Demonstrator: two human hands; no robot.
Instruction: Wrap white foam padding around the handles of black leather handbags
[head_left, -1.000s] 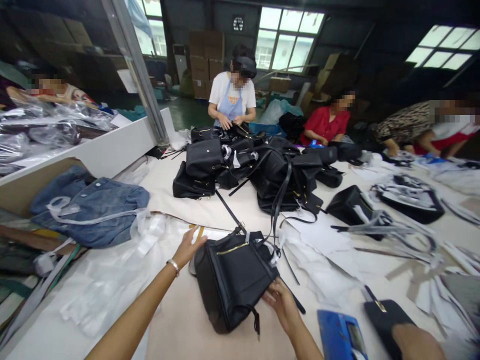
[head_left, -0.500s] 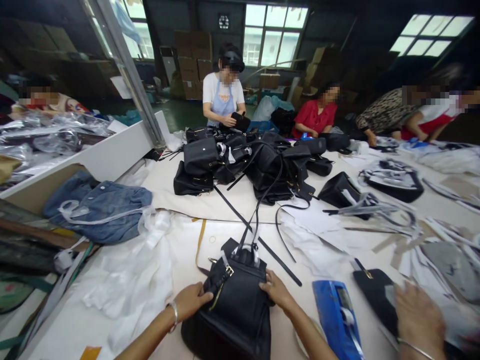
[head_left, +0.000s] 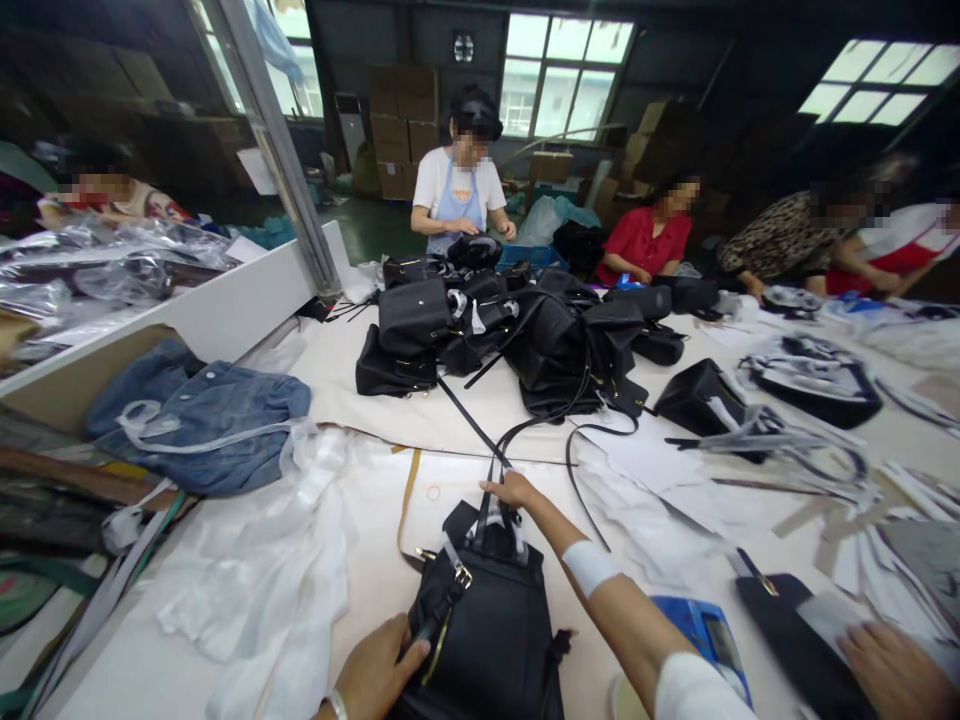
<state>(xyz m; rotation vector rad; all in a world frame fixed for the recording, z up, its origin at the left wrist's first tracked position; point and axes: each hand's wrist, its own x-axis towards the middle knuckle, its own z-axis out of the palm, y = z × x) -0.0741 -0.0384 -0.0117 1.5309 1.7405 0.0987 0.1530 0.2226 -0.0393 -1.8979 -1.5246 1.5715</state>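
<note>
A black backpack with a gold buckle and a gold zip lies on the table in front of me. My left hand is closed on its left side, the thumb over the front near the zip. Above the bag's top, my right hand is closed on the thin black straps, which run up from the bag. White wrapping covers part of the strap ends at the bag's top. The fingertips of my right hand are partly hidden by the straps.
Behind lies a heap of black bags. A denim bag and white wrapping sheets are at the left. A blue tape dispenser stands at the right, near another person's hand at a black piece. Several people work around the tables.
My right hand has left the bag's right side and moved up to its straps. My left hand stays on the left side. The view has shifted slightly.
</note>
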